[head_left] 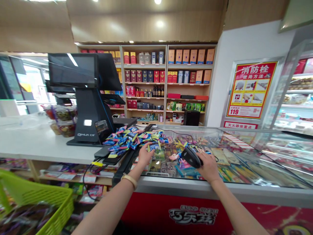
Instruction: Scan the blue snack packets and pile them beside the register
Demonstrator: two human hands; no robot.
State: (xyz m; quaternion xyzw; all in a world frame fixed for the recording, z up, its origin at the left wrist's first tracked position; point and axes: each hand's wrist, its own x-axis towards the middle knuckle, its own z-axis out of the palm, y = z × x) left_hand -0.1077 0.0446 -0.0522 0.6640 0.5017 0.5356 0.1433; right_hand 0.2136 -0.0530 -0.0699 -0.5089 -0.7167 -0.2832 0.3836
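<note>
A loose pile of small blue, pink and yellow wrapped packets [129, 138] lies across the counter's end and onto the freezer's glass top. At the pile's right edge, my left hand [146, 154] has its thumb and fingers closed around a small blue packet [154, 147]. My right hand [207, 165] grips a black handheld barcode scanner [190, 156] over the glass, its head pointing left. A thin cable runs behind it. More packets [175, 156] lie on the glass beside and behind the scanner, partly hidden by it and my right hand.
A black checkout terminal [86, 111] stands on the white counter [31, 140], with stacked food tubs [65, 119] beside it. Below left is a green basket [53, 205] with bagged goods. The glass-topped freezer [234, 160] extends right. Shelves of boxes [144, 76] line the back.
</note>
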